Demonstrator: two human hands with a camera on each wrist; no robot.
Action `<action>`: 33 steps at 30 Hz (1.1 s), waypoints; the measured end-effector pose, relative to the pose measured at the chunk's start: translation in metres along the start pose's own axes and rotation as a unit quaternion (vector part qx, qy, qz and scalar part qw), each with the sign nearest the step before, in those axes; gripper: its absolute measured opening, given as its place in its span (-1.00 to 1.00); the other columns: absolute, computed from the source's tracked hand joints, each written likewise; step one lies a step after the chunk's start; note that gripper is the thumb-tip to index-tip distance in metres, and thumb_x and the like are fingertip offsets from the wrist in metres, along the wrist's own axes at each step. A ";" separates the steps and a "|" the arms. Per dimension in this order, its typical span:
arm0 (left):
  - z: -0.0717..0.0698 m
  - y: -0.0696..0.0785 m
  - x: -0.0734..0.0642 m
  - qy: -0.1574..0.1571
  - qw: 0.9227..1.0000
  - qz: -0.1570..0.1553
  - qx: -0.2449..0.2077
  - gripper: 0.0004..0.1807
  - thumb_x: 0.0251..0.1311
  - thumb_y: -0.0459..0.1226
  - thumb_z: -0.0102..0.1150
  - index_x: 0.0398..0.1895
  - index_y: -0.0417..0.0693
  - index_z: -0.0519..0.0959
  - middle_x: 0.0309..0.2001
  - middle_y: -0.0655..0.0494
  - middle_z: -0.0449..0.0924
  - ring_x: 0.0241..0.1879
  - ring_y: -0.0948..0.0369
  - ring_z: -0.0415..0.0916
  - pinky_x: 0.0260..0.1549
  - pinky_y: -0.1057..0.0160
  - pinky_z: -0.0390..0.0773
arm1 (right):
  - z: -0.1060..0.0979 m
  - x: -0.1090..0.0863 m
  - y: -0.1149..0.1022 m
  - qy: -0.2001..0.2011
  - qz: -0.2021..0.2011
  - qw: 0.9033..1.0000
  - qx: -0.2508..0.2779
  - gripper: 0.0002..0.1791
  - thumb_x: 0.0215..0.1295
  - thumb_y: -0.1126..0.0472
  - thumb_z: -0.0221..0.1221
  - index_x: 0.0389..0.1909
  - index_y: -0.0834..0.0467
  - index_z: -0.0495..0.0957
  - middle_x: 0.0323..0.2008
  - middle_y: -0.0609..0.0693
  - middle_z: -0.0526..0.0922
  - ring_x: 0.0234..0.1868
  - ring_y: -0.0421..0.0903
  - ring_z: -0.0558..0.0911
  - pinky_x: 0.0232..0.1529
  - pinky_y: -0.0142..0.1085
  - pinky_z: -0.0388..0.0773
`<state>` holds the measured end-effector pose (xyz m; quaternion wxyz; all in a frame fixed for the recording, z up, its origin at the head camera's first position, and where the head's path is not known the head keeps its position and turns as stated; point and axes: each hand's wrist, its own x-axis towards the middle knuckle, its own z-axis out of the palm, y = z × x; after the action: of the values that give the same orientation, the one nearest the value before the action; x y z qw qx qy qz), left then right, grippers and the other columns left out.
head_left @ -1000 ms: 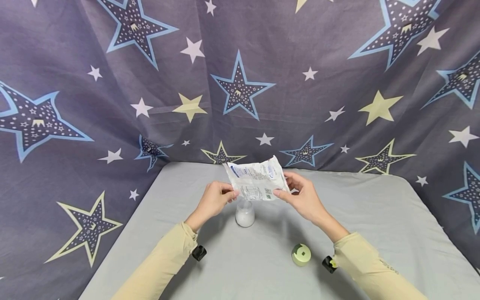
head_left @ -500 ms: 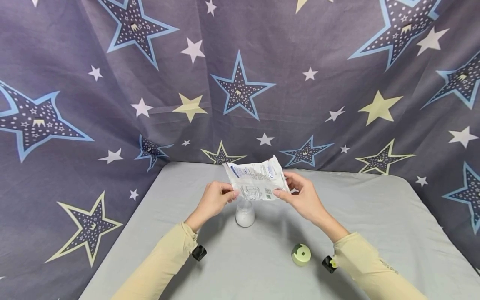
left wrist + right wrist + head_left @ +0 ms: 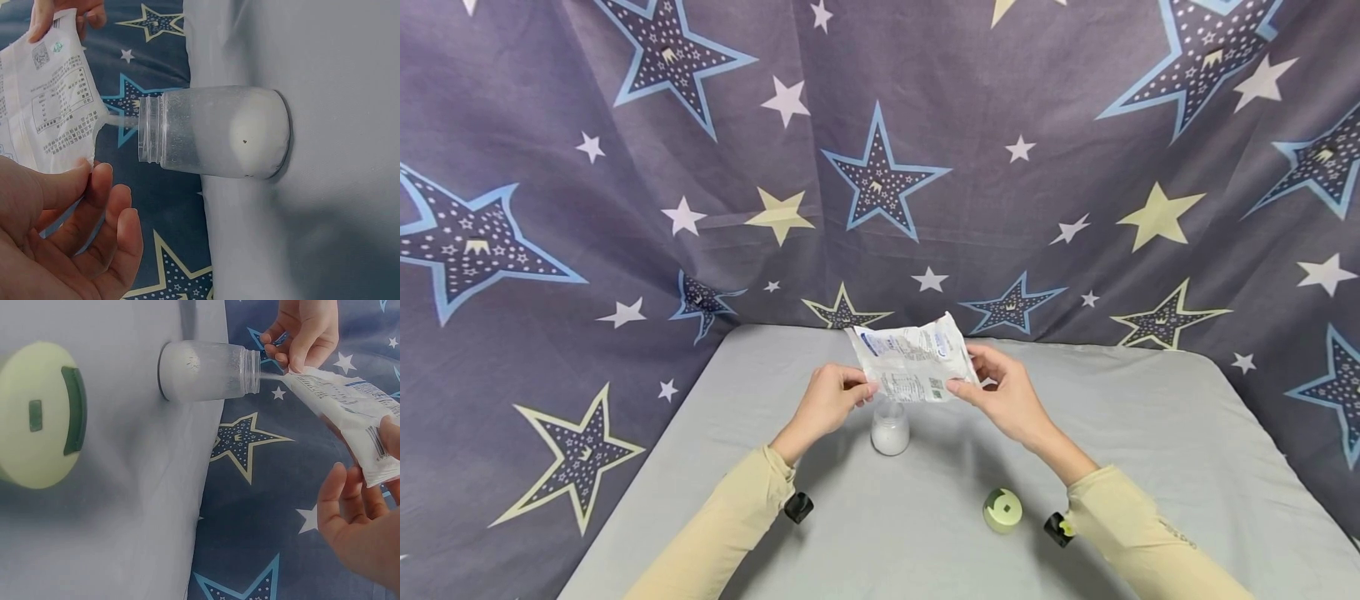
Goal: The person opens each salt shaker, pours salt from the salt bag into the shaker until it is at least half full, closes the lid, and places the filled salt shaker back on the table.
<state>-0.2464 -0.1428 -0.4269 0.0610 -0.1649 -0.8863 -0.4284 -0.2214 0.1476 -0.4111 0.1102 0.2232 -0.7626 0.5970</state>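
Note:
A white printed packet (image 3: 917,362) is held tilted above a clear jar (image 3: 891,433). My left hand (image 3: 829,398) pinches its lower left corner between thumb and index finger; the other fingers are loosely bent in the left wrist view. At the packet's other end, my right hand (image 3: 1006,396) grips the bag with the thumb in front and fingers behind. A thin white stream (image 3: 122,119) runs from the packet's torn corner into the jar mouth. White grainy contents (image 3: 259,134) fill the jar's lower part, with a small dark speck showing. The jar stands upright on the grey cloth.
A light green lid (image 3: 1002,510) with a darker green inset lies on the grey cloth-covered table (image 3: 1135,433), nearer me and right of the jar. Behind the table hangs a dark star-patterned curtain (image 3: 1000,217).
Both hands and the packet stay almost still. The white level in the jar looks slightly higher than a second ago.

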 end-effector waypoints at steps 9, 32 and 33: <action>0.000 0.000 0.000 -0.002 1.000 0.001 0.000 -0.76 0.34 -0.32 0.42 -0.53 -0.17 0.74 -0.61 0.18 0.61 -0.58 0.28 0.47 -0.50 0.28 0.47 | -0.001 -0.001 -0.001 0.000 0.002 1.000 0.000 -0.47 0.21 0.44 0.47 0.23 0.26 0.63 -0.32 0.12 0.74 -0.42 -0.10 0.58 -0.40 -0.30 0.51; 0.000 0.000 -0.002 -0.001 1.000 -0.010 -0.004 -0.78 0.33 -0.33 0.42 -0.51 -0.19 0.75 -0.59 0.12 0.65 -0.57 0.27 0.49 -0.50 0.27 0.48 | 0.001 -0.001 0.000 0.000 0.004 1.000 0.004 -0.47 0.21 0.44 0.47 0.23 0.25 0.63 -0.33 0.13 0.74 -0.43 -0.11 0.58 -0.41 -0.34 0.49; 0.001 0.000 -0.002 -0.001 1.000 -0.010 -0.005 -0.78 0.33 -0.33 0.42 -0.51 -0.19 0.75 -0.59 0.12 0.65 -0.57 0.27 0.49 -0.50 0.27 0.48 | 0.001 -0.001 0.000 -0.001 0.003 1.000 0.004 -0.47 0.21 0.44 0.47 0.23 0.26 0.63 -0.33 0.13 0.73 -0.43 -0.11 0.58 -0.41 -0.33 0.49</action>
<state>-0.2449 -0.1430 -0.4280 0.0552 -0.1572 -0.8860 -0.4328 -0.2202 0.1464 -0.4118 0.1068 0.2219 -0.7607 0.6005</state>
